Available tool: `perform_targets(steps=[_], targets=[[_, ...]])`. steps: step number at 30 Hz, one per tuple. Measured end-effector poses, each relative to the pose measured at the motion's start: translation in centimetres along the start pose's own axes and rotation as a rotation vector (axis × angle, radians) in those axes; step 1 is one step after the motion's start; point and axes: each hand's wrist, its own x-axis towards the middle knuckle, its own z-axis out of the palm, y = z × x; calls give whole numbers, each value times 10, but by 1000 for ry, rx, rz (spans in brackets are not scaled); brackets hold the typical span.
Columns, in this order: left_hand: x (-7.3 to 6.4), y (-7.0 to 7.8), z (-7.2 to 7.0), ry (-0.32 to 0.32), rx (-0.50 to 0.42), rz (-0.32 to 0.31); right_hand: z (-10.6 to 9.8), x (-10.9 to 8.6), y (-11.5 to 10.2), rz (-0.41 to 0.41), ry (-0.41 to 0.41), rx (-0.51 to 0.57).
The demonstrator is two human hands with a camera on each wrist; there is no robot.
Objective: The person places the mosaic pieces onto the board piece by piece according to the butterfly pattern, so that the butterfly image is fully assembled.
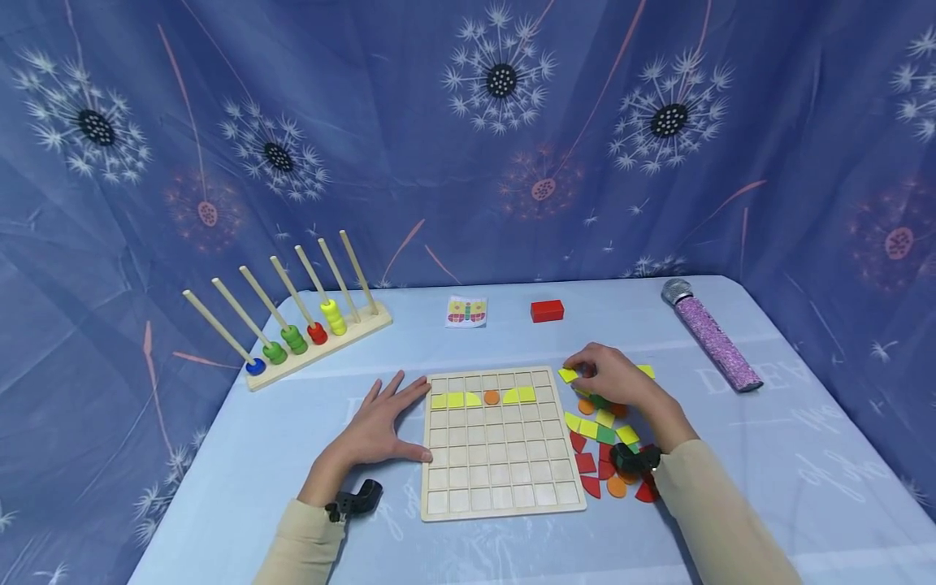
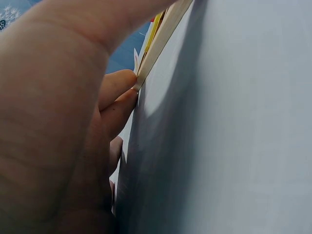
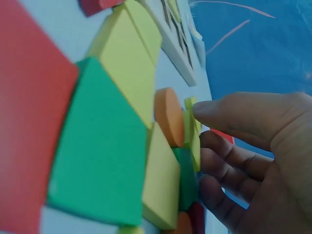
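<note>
A wooden grid board (image 1: 504, 475) lies on the table. Along its second row sit yellow pieces and an orange disc (image 1: 491, 397). My left hand (image 1: 376, 426) rests at the board's left edge, fingers spread, thumb and fingertips right at the wooden rim. In the left wrist view, fingertips meet the side of the board (image 2: 163, 41). Beyond the board's upper right corner, my right hand (image 1: 610, 376) pinches a small yellow tile (image 1: 568, 374) between thumb and index finger. Below that hand spreads a pile of red, green, yellow and orange pieces, including a green tile (image 3: 100, 151).
A picture card (image 1: 466, 312) and a red block (image 1: 547, 311) lie behind the board. At the left stands a peg rack (image 1: 322, 351) with coloured beads. A glittery microphone (image 1: 717, 341) lies at the right. A patterned blue curtain (image 1: 409, 162) hangs behind the table.
</note>
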Motion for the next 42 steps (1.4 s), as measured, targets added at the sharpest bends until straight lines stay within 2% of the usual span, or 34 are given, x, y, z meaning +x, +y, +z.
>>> perform_targets(steps=[9, 12, 17, 21, 25, 29, 37, 42], targets=[[1, 0, 0, -22, -1, -12, -15, -18, 12, 66, -12, 37], [1, -1, 0, -24, 6, -14, -17, -27, 12, 58, -30, 46], [0, -2, -1, -25, 12, -34, -9, -38, -3, 4, -86, 70], [0, -1, -1, -21, -4, -28, 3, -41, -18, -32, -113, -7], [0, 0, -2, -13, -4, -4, 13, -41, -30, 4, -122, -111], [0, 2, -3, -8, 10, 6, 17, -41, -39, 39, -96, -185], [-1, 3, -4, -11, -1, 12, 20, -43, -43, 57, -67, -229], [-1, 3, -3, -4, -7, 14, 22, -44, -40, 20, -31, -242]])
